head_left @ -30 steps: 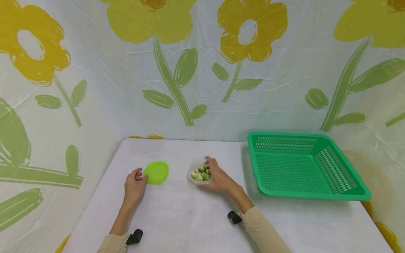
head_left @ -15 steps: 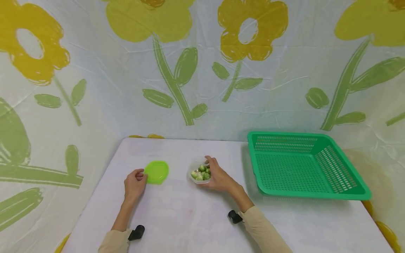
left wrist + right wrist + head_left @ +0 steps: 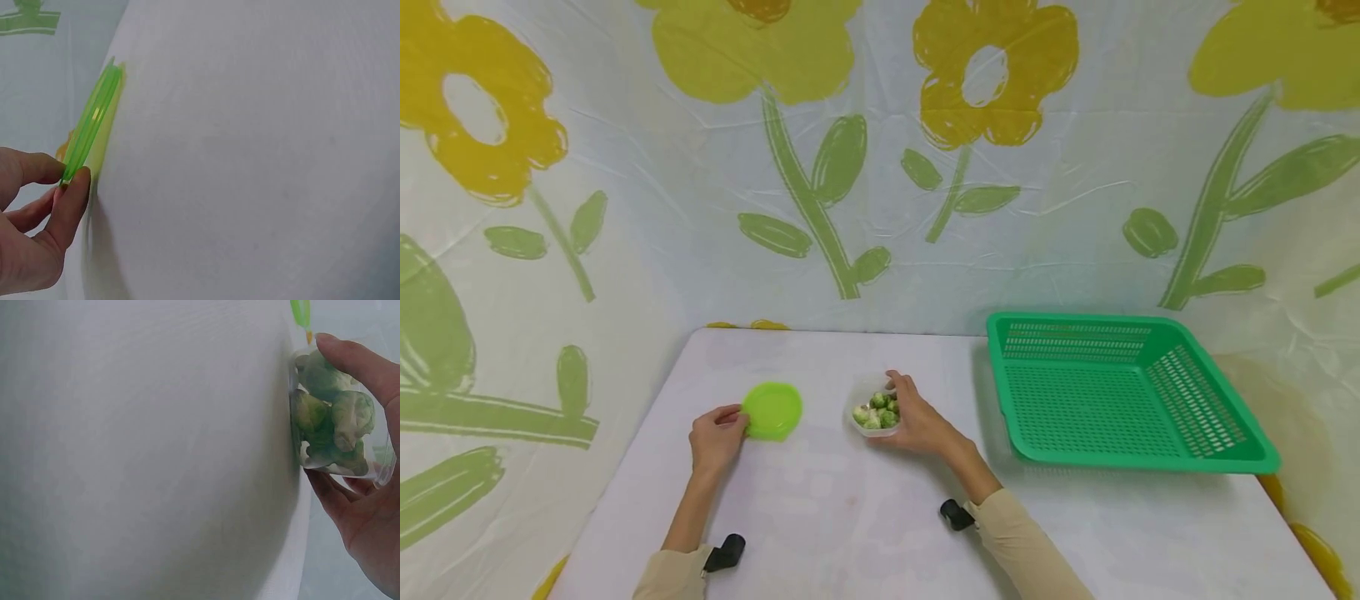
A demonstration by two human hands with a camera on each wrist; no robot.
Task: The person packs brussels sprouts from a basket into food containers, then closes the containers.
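My left hand (image 3: 717,439) pinches the left edge of a bright green plastic lid (image 3: 773,410) between thumb and fingers. In the left wrist view the lid (image 3: 94,122) shows edge-on, tilted a little off the white tabletop. My right hand (image 3: 922,423) grips a small clear plastic container (image 3: 858,427) from its right side. Several Brussels sprouts (image 3: 878,412) lie inside it. Through the container's wall in the right wrist view, the Brussels sprouts (image 3: 331,415) look green and whitish, with thumb and fingers on opposite sides. The container seems to stand on the table.
A large green plastic basket (image 3: 1105,408) with slotted walls stands at the right of the white table (image 3: 842,525). A flower-printed cloth (image 3: 880,167) hangs behind and along the sides of the table.
My left fingers have closed on the lid's edge, and the lid has lifted or tilted slightly. My right hand and the container stay where they were.
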